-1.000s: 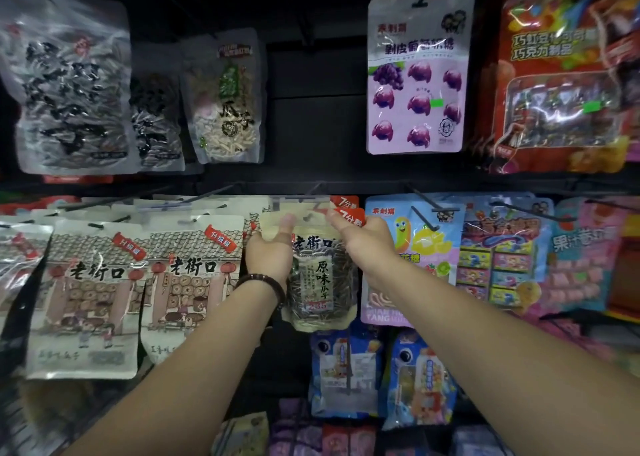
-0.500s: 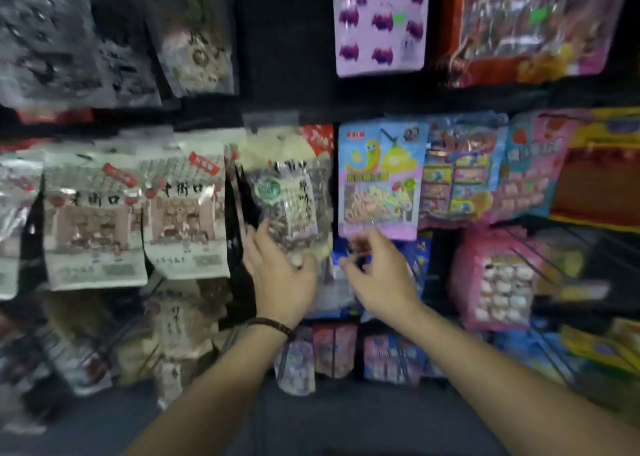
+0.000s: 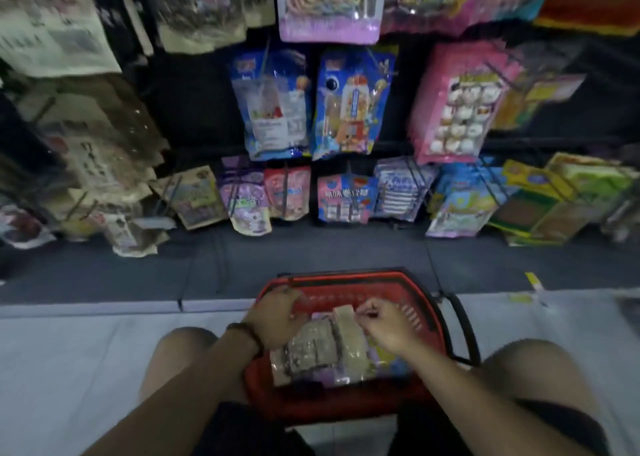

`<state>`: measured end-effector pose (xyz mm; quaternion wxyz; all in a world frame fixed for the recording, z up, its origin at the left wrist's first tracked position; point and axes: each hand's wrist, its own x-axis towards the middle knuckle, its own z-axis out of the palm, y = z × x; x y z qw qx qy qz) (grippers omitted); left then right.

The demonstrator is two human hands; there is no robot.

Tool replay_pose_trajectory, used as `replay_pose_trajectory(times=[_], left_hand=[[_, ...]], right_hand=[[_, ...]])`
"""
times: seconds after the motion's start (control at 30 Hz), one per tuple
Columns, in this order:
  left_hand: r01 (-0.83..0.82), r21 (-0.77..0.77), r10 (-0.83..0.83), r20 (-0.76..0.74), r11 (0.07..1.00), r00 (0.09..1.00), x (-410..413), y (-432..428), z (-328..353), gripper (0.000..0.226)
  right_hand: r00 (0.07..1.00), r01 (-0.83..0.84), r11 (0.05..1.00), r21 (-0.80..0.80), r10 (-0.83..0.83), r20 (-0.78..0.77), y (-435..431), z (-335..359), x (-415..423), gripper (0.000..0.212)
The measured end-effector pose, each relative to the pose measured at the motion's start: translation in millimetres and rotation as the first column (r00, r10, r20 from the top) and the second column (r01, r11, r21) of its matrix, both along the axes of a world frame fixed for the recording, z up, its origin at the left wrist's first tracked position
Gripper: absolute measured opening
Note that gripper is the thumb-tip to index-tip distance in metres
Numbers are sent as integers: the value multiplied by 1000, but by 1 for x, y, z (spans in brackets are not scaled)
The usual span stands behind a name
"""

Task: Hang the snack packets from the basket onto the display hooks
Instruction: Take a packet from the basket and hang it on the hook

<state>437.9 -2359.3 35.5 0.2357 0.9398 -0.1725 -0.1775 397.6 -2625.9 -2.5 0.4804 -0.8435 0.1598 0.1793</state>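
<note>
A red shopping basket [image 3: 349, 405] with black handles sits on the floor between my knees. Several snack packets lie inside it, seed packets [image 3: 311, 350] with clear windows on top. My left hand [image 3: 277, 317] rests on the left packet, fingers curled over its upper end. My right hand [image 3: 384, 324] pinches the tan top edge of the packet [image 3: 349, 338] beside it. Whether either packet is lifted off the pile is unclear. The display hooks hold hanging packets above the basket, such as two blue bags [image 3: 349, 105].
The rack's lowest row of small packets [image 3: 341, 197] hangs just above a dark base strip. A pink packet [image 3: 457, 105] hangs to the right, tan seed bags [image 3: 86, 150] to the left. Pale floor lies on both sides of the basket.
My view has dropped from the hooks to the floor. Both hands left the hung seed packet and came down into the basket, onto the packets there.
</note>
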Motion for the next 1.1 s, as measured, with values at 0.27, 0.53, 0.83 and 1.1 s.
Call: replay_pose_trajectory(times=[0.27, 0.53, 0.83, 1.1], left_hand=[[-49, 92, 75, -302, 995, 950, -13, -14, -51, 24], [-14, 107, 43, -271, 994, 962, -16, -21, -82, 34], [-19, 147, 64, -303, 989, 951, -23, -31, -103, 34], [-105, 99, 130, -302, 990, 945, -28, -42, -98, 26]], right_hand=[[846, 341, 940, 20, -297, -443, -24, -72, -30, 21], [863, 152, 983, -102, -183, -471, -19, -123, -7, 36], [823, 338, 936, 96, -245, -513, 0, -156, -10, 70], [906, 372, 889, 268, -284, -314, 14, -139, -12, 15]])
